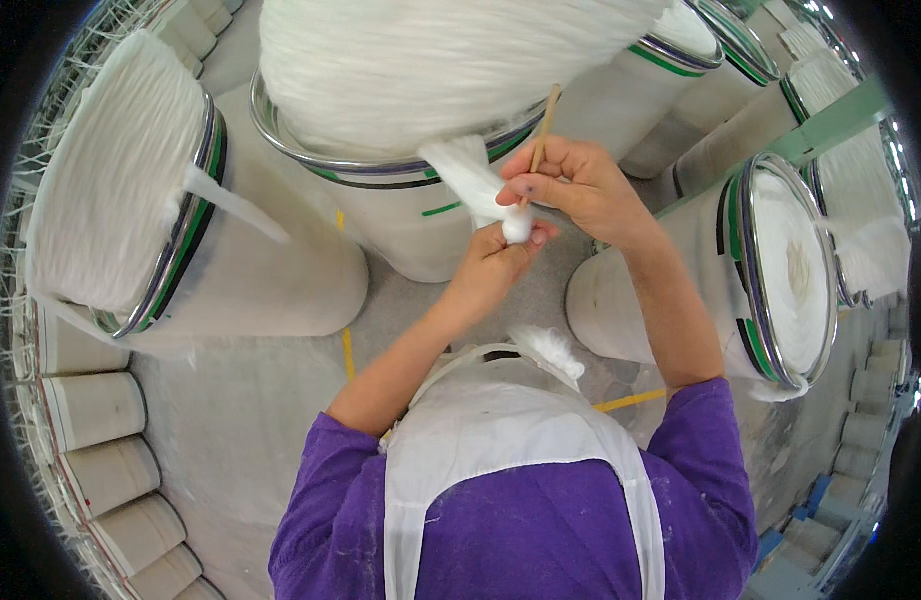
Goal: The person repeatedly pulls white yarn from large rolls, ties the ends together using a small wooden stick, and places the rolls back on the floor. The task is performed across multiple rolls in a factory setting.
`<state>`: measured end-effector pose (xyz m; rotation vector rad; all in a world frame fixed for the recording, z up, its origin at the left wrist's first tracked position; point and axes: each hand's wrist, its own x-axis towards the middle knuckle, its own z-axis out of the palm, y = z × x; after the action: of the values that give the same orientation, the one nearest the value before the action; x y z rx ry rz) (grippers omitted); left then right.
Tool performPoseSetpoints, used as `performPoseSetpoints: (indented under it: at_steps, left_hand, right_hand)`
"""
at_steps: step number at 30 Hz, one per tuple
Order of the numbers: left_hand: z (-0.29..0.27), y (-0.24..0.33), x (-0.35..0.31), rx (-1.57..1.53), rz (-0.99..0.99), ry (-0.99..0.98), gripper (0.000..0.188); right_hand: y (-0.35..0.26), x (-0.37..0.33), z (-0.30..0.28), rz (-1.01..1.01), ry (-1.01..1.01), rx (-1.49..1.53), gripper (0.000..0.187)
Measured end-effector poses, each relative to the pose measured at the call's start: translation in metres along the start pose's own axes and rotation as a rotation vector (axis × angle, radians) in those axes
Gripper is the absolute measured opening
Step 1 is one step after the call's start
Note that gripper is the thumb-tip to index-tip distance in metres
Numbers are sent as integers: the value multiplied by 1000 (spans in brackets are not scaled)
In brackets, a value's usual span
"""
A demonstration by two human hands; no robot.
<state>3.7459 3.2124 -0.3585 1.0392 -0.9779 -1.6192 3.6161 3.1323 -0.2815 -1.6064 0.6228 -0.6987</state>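
Note:
A thin wooden stick [547,124] stands tilted in my right hand [579,190], whose fingers pinch it near its lower part. Its lower end meets a white tuft of fibre [518,226], which my left hand [494,268] holds between thumb and fingers. Just beyond my hands, a loose white sliver [467,175] hangs over the rim of a large can [381,205]. Whether the tuft joins that sliver is hidden by my fingers. White fibre [431,70] bulges in coils above the can's metal rim.
To the left leans a full can [281,290] with a strand of sliver [239,205] hanging out. Another can [631,310] is at my right, near a green rail [836,125]. White fluff [549,352] sits at my apron pocket. Yellow lines [631,401] mark the grey floor.

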Motion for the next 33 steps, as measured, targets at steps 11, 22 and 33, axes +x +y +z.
performPoseSetpoints:
  at_steps: [11, 22, 33]
  left_hand:
    - [-20, 8, 17, 122, 26, 30, 19]
    - [-35, 18, 24, 172, -16, 48, 32]
    - [-69, 4, 9, -489, 242, -173, 46]
  right_hand:
    - [15, 18, 1, -67, 119, -114, 20]
    - [22, 44, 13, -65, 283, -62, 15]
    - [23, 18, 18, -92, 344, 159, 29]
